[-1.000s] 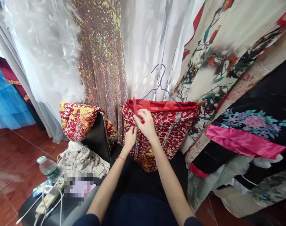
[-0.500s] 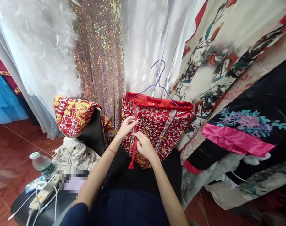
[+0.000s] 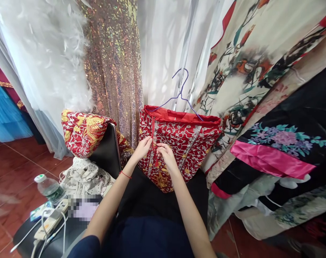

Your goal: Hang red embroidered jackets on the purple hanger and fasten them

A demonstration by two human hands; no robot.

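Observation:
A red skirt-like garment (image 3: 176, 143) with silver and gold embroidery lies spread before me, its gathered waistband at the top. A purple wire hanger (image 3: 180, 94) sits inside that waistband. From the waistband's left part a red drawstring (image 3: 153, 126) runs down to my fingers. My left hand (image 3: 144, 147) pinches the drawstring from the left. Close beside it, my right hand (image 3: 165, 153) has its fingers closed on the lower part of the same drawstring. The exact crossing of the cord is partly hidden by my fingertips.
A matching embroidered piece (image 3: 85, 130) drapes over a black chair back (image 3: 105, 150) at left. Below are a dotted white cloth (image 3: 84, 175), a plastic bottle (image 3: 50, 188) and a power strip (image 3: 51, 220) with cables. Hanging garments, including a black one (image 3: 289, 139), line the right.
My right hand has moved slightly up, drawing the drawstring's loose ends up and inward; the tassel no longer hangs low. My left hand has shifted a little down and left.

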